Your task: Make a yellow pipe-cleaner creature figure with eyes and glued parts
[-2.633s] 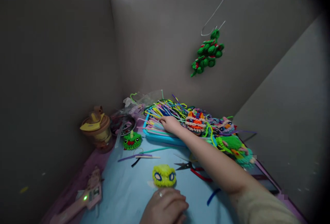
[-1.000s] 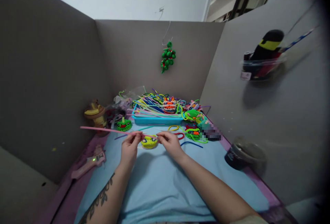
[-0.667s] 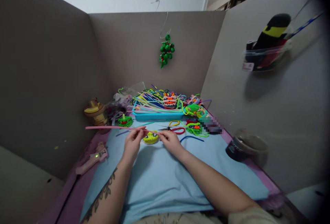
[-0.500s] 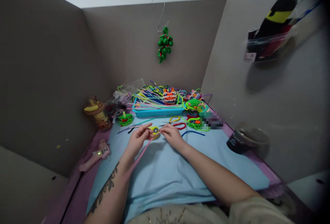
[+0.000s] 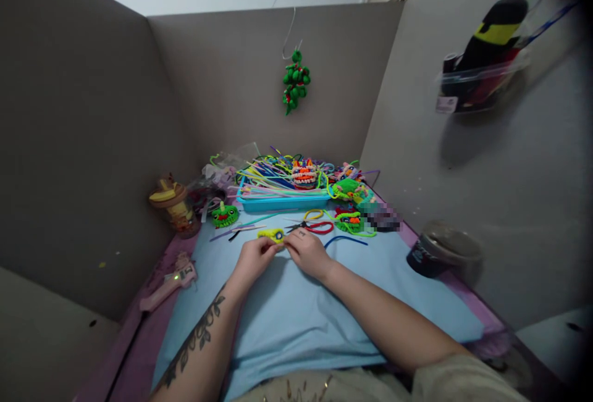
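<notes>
A small yellow fuzzy piece (image 5: 271,234), made of pipe cleaner and bearing a dark round eye, is between my hands just above the blue cloth (image 5: 296,303). My left hand (image 5: 254,258) is closed, its thumb and fingers pinching the piece's lower left edge. From the right, my right hand (image 5: 308,253) reaches in with its fingers pressed together at the eye end. Its fingertips hide whatever lies between them. Just beyond my right hand lie scissors (image 5: 323,227) with red and yellow handle loops.
A blue tray (image 5: 282,204) heaped with pipe cleaners stands at the back. Finished green figures (image 5: 225,215) sit beside it. On the left are a pink glue gun (image 5: 173,281), its light lit, and a drink cup (image 5: 176,207); a dark tub (image 5: 430,254) is right. Grey panels enclose three sides.
My left fingers have closed in from a looser, spread pose, and the yellow piece has turned. The pink strand that trailed past my left wrist no longer shows clearly.
</notes>
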`<state>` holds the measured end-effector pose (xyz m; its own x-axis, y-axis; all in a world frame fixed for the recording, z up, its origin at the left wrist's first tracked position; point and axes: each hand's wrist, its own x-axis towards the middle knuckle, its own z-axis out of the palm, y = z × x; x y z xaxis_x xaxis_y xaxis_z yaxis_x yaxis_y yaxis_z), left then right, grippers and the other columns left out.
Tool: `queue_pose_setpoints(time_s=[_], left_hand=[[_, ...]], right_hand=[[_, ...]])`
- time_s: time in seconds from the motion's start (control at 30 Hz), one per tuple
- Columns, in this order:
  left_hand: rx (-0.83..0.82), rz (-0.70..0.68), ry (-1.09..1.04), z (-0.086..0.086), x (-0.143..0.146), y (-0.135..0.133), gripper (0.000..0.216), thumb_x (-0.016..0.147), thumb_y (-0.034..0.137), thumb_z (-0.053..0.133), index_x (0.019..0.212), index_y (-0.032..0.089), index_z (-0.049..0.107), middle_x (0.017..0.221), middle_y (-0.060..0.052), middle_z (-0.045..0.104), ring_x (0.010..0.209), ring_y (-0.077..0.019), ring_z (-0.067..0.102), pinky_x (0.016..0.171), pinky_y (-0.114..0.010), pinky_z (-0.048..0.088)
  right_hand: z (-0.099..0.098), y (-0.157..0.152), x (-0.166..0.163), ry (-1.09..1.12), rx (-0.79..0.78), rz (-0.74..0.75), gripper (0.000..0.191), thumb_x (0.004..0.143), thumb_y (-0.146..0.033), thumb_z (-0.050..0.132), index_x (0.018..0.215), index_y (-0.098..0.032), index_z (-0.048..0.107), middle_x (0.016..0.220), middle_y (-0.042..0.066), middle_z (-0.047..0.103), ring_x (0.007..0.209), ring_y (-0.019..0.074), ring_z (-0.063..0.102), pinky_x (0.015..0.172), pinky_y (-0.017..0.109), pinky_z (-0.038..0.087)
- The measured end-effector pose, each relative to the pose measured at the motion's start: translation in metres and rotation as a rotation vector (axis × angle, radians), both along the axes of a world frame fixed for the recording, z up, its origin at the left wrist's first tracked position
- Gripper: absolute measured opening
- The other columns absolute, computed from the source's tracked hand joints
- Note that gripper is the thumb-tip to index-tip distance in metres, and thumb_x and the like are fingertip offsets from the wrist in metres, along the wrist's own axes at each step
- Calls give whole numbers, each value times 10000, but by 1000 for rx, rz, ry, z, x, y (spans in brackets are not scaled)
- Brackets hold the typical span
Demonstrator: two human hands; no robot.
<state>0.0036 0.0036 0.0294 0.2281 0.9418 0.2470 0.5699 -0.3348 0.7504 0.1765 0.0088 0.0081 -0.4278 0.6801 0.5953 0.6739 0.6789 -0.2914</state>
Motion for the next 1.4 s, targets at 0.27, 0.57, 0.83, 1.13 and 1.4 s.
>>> queue_pose_setpoints(time_s=[0.27,0.57,0.83,1.13,1.4], left_hand=[[102,-64,125,0,3,-2,222,780,321,505,752,168,662,712,-55,649,618,-144,527,591,-232,359],[9,-36,-16,2,4,0,261,768,358,507,732,157,670,713,-47,647,661,-161,537,600,-236,364],[-242,-20,-399,0,12,0,327,657,442,631,694,117,635,581,5,573,545,-104,467,535,-209,328],[-499,-3,-751,-2,23,-5,387,517,412,761,705,107,615,490,54,454,433,-39,323,430,-182,207],[-499,-46,-800,0,24,-7,361,551,383,753,764,102,674,510,30,497,464,-49,356,452,-187,238]], right_hand=[[3,-5,-6,-126,-24,-101,126,862,-190,475,845,-181,599,881,88,571,877,205,479,739,308,410],[-1,-4,-7,58,-134,-94,116,840,-131,465,830,-168,574,828,53,556,805,169,511,726,270,413],[3,2,-12,630,-410,1,67,742,-136,530,694,-170,563,685,-13,534,663,118,505,617,216,395],[-6,8,-26,1309,-837,318,185,586,-247,713,636,-164,556,586,-50,507,502,67,414,500,190,333],[-2,3,-28,1527,-1062,450,228,547,-227,768,623,-160,564,782,-6,571,621,94,506,605,227,401]])
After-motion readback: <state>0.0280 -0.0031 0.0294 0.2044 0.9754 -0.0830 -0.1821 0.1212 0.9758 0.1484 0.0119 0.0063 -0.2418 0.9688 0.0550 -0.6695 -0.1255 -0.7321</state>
